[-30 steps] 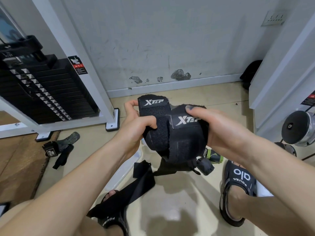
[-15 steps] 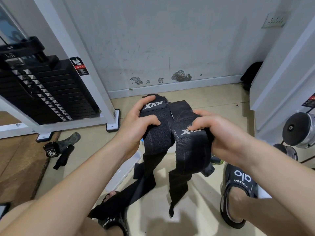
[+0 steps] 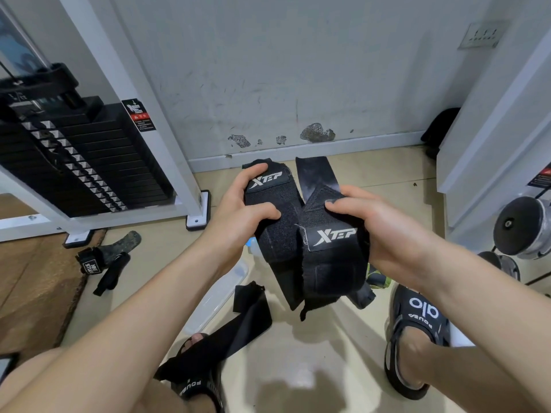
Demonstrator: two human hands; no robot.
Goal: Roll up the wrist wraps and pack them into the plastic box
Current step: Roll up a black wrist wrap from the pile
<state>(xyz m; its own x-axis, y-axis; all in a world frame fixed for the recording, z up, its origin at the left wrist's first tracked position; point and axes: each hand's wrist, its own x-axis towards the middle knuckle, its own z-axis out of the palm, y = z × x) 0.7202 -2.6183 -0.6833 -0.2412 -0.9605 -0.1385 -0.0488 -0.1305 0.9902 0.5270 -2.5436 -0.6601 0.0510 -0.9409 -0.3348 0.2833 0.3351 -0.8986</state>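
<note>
Head camera is looking down at two bare forearms reaching out over a beige floor (image 3: 313, 368). The left hand (image 3: 238, 216) is gripping one black wrist wrap (image 3: 274, 210), its fingers curling over the far end beside the white XTEP label and its thumb pressing across the near face. Just to the right of it, the right hand (image 3: 384, 231) is holding a second wrist wrap (image 3: 331, 260), with fingertips (image 3: 334, 205) pinching the upper edge and the palm cupping the outer side of its bulky, partly rolled body. The two wraps are touching along their inner edges, between the hands. A flat end of the second wrap is sticking up beyond the right fingertips, and frayed ends are hanging below both hands.

Under the left wrist, a clear plastic box (image 3: 220, 290) is lying on the floor, mostly hidden by the forearm. Below the hands, a loose black strap (image 3: 238, 329) is trailing toward a black sandal (image 3: 196, 389) on the left foot. Beneath the right forearm, another black sandal (image 3: 417, 326) is showing white lettering. Well to the left of the left hand, a weight stack (image 3: 74, 162) is standing in a white frame (image 3: 155, 108), and a pair of dark lifting straps (image 3: 110, 257) is lying near a brown mat (image 3: 32, 284). To the right of the right hand, a chrome dumbbell (image 3: 521, 225) is resting against white panels. Beyond both hands, a scuffed grey wall (image 3: 283, 70) is meeting the floor.
</note>
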